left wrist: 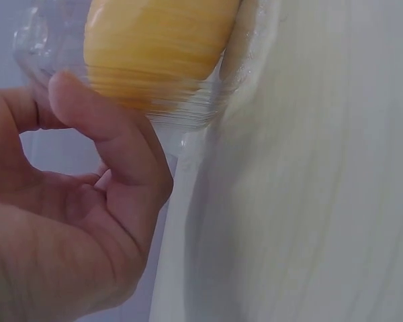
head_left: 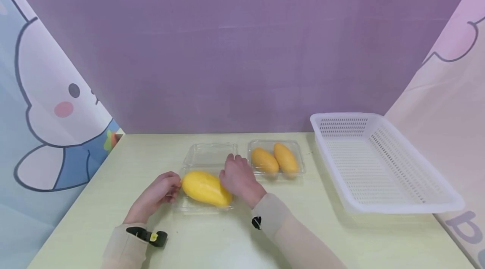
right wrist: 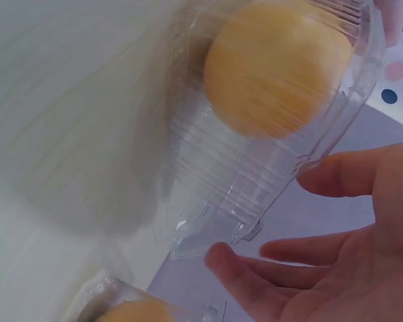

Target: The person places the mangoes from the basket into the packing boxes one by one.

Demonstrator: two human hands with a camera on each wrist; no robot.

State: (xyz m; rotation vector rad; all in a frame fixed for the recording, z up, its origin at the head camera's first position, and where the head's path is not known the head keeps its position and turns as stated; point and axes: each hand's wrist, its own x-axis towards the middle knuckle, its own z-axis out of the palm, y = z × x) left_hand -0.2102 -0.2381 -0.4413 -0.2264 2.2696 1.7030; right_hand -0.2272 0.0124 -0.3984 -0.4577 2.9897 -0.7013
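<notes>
A large yellow mango [head_left: 206, 188] lies in a clear plastic clamshell box [head_left: 204, 209], whose lid [head_left: 210, 154] is folded open toward the back. At the box's left end, my left hand [head_left: 161, 192] pinches the rim between thumb and curled forefinger; the left wrist view shows the ribbed plastic wall [left wrist: 168, 104] beside those fingertips. My right hand [head_left: 241, 179] is at the opposite end, by the mango's tip. In the right wrist view its thumb [right wrist: 339, 173] touches the rim, while the other fingers extend loosely near the lid hinge.
A second clear box [head_left: 301, 168] with two smaller orange mangoes [head_left: 286, 158] stands just right of the right hand. Farther right is a white slatted plastic basket [head_left: 379, 208]. A purple cloth backdrop [head_left: 242, 50] rises behind the pale table [head_left: 189, 248].
</notes>
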